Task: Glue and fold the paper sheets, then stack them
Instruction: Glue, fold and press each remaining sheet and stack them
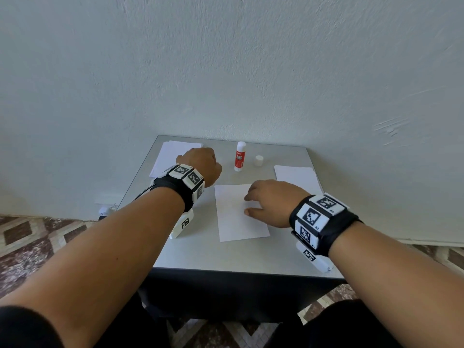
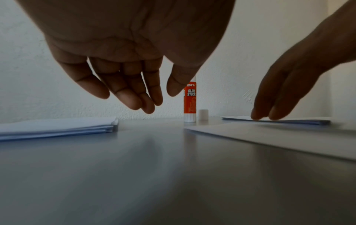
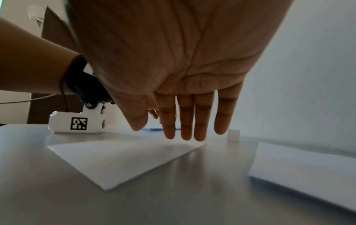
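Observation:
A single white paper sheet (image 1: pixel 238 212) lies flat in the middle of the grey table (image 1: pixel 288 252). My right hand (image 1: pixel 268 202) hovers over its right edge with straight fingers (image 3: pixel 185 121) pointing down at the sheet (image 3: pixel 119 159), holding nothing. My left hand (image 1: pixel 200 167) hangs above the table left of the sheet, fingers (image 2: pixel 131 91) loosely curved and empty. An uncapped red and white glue stick (image 1: pixel 240 156) stands upright at the back, its white cap (image 1: pixel 259 161) beside it. The glue stick (image 2: pixel 190 100) shows just beyond my left thumb.
A stack of white sheets (image 1: pixel 173 154) lies at the back left of the table, partly under my left hand. Another stack of paper (image 1: pixel 296 177) lies at the right. A pale wall rises right behind the table. Patterned floor surrounds it.

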